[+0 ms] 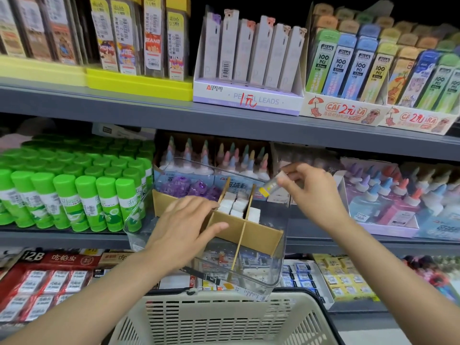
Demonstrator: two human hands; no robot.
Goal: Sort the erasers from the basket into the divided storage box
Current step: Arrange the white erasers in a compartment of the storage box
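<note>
Grey metal shelving point(224, 118) fills the view, stocked at nine o'clock with green glue sticks point(74, 195) and at three o'clock with pastel glue bottles point(388, 195). At six o'clock the rim of a beige slotted basket point(224, 310) is seen. Above it, near the centre, a clear plastic storage box point(261, 270) is tilted toward the viewer, fitted with brown card dividers point(239, 230); white erasers point(236, 205) are stacked in its far compartments, while the nearer ones look unfilled.

The left hand point(184, 230) is laid flat on the box's left side, fingers spread and relaxed, steadying it rather than gripping. The right hand point(313, 192), at two o'clock from the box, is closed in a pinch on a single sleeved eraser point(272, 185), held clear above the right-hand compartments.

The step is judged to be a placement. It would be done well if the eraser were turned to match the stacked ones, lowered between the dividers rather than dropped, and the box kept braced so the tilt is not worsened.
</note>
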